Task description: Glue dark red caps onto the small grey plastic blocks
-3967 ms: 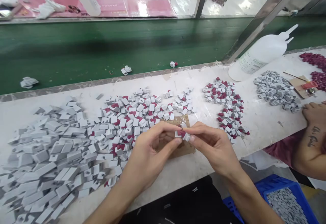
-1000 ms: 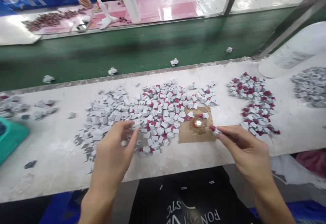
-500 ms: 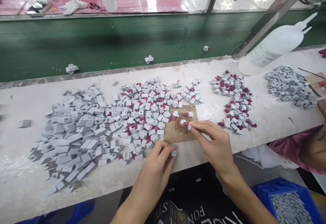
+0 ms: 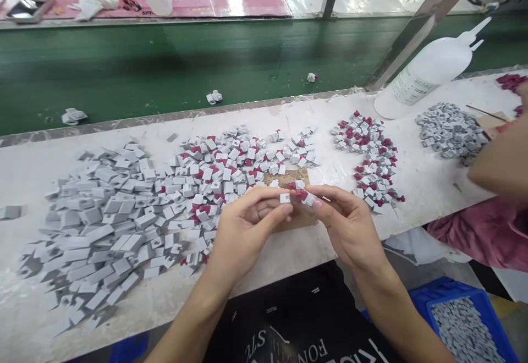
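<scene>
Between thumb and fingers, my left hand point(image 4: 251, 223) pinches a small grey block point(image 4: 285, 198). My right hand point(image 4: 350, 223) grips a grey and dark red piece point(image 4: 304, 196), its red end pointing left toward the block. The two pieces are close together, with a narrow gap between them. Under and behind my hands lies a brown cardboard square point(image 4: 303, 221), partly hidden by them. To the left spreads a large pile of grey blocks point(image 4: 111, 225), merging into a pile of grey and red pieces point(image 4: 231, 159).
Right of my hands is another pile of grey and red pieces point(image 4: 375, 159). A white bottle point(image 4: 429, 74) leans behind it, near small grey parts point(image 4: 449, 132). Another person's arm point(image 4: 503, 159) reaches in at the right. A blue bin point(image 4: 490, 319) stands below. A green belt point(image 4: 185, 71) runs behind.
My left hand has risen with its block to meet my right hand over the cardboard. The red end has left the round dish. The view has shifted slightly, and the other person's arm has come further in.
</scene>
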Tool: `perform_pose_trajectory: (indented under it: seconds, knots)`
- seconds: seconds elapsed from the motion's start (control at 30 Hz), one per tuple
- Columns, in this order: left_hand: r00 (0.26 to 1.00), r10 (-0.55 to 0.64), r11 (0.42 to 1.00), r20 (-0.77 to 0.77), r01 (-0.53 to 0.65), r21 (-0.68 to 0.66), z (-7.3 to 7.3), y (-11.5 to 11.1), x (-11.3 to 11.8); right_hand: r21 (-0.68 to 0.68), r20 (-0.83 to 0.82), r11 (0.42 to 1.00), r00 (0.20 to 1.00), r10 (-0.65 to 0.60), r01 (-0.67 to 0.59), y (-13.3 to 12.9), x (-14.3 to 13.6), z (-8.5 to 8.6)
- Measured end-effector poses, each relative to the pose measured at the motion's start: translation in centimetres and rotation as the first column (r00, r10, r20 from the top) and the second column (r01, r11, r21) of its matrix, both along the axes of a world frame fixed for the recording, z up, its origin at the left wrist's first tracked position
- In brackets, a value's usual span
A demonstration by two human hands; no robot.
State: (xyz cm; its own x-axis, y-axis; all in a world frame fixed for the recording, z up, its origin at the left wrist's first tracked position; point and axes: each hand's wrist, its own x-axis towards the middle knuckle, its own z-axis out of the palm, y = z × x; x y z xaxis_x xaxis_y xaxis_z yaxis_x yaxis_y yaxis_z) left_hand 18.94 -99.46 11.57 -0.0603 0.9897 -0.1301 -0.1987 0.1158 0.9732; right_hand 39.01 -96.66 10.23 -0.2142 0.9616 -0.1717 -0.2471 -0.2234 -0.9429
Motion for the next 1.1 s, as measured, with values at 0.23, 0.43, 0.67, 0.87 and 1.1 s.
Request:
perform_pose_trajectory:
  seconds: [0.23,0.43,0.67,0.87,1.1]
  knots:
    - [0.995,-0.064,0.998,0.072,0.066,-0.018,-0.1,1.2,0.5,0.011,-0.03,1.0,0.999,-0.027,0.027,0.3,-0.2,-0.2]
    - [0.991,-0.112,0.994,0.071,0.113,-0.01,0.1,1.5,0.2,0.093,0.078,0.993,0.995,0.067,-0.075,0.8,0.3,0.6]
    - [0.976,-0.214,0.976,0.036,0.215,-0.031,1.7,2.9,-1.3,0.104,0.092,0.966,0.97,0.226,-0.235,2.7,0.8,2.4]
    - [0.915,-0.082,0.995,-0.396,0.051,-0.086,2.7,7.8,-5.1,0.196,0.586,0.906,0.785,0.199,-0.376,13.8,-2.9,3.1]
    - [0.746,0.149,0.988,-0.649,-0.143,0.062,1.1,19.5,-6.3,0.367,0.778,0.907,0.603,-0.177,-0.206,29.9,-10.2,0.9]
